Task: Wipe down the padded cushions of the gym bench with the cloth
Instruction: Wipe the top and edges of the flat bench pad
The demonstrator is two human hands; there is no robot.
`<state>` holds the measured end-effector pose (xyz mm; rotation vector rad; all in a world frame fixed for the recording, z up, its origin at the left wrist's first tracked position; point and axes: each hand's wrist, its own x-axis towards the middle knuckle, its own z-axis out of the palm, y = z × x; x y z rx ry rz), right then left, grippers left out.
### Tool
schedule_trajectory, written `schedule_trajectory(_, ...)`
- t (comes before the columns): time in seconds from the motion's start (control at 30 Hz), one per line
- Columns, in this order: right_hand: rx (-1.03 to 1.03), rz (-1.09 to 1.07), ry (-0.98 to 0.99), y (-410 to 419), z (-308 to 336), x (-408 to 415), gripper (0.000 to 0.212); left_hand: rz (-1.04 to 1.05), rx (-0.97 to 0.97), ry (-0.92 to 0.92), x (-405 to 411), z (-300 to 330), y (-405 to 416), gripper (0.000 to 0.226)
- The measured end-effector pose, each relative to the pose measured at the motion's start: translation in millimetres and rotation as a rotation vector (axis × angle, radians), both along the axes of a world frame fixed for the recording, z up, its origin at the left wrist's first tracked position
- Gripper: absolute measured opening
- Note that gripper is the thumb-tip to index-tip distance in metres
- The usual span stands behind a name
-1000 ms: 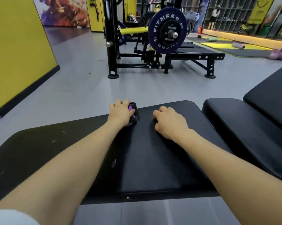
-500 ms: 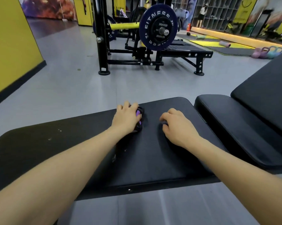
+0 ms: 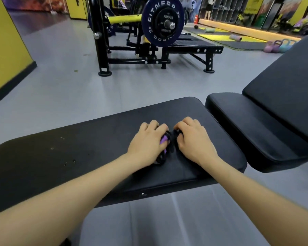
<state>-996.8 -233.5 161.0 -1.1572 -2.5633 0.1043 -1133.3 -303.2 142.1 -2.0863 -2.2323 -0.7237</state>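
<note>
A long black padded bench cushion [image 3: 78, 157] stretches across in front of me, with pale specks on its left part. A crumpled black and purple cloth [image 3: 168, 141] lies on the cushion's right half. My left hand [image 3: 147, 143] grips the cloth's left side, with purple fabric showing between its fingers. My right hand [image 3: 192, 139] has its fingers curled round the cloth's black right side. The two hands nearly touch, and most of the cloth is hidden under them.
A second black seat cushion [image 3: 256, 132] and a tilted backrest [image 3: 291, 82] sit to the right. On the grey floor beyond stand a black rack with a blue weight plate [image 3: 161, 22] and a low black platform [image 3: 194, 48]. Coloured kettlebells [image 3: 279, 46] stand far right.
My hands have come together on the cloth and slid toward me across the cushion. The right hand, earlier apart from the cloth, now holds its right side.
</note>
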Motion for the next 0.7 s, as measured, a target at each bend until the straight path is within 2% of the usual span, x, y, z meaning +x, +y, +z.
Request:
schedule_trajectory(0.07, 0.001, -0.007, 0.017, 0, -1, -1, 0.023, -0.001, -0.028, -0.015, -11, 5, 10, 0.033)
schedule_trajectory(0.17, 0.011, -0.026, 0.047, -1, -3, 0, 0.023, 0.191, -0.115, -0.057, -42, 11, 59, 0.035)
schedule_trajectory(0.27, 0.009, -0.029, 0.068, -1, -5, -1, 0.022, 0.325, -0.114, -0.100, -54, 9, 89, 0.036)
schedule_trajectory(0.43, 0.015, -0.038, 0.063, -4, -3, -1, 0.023, 0.285, -0.084, -0.043, -54, 3, 85, 0.034)
schedule_trajectory(0.7, 0.056, -0.029, 0.013, -9, -1, 0, 0.020, 0.233, -0.084, -0.021, -22, 5, 35, 0.030)
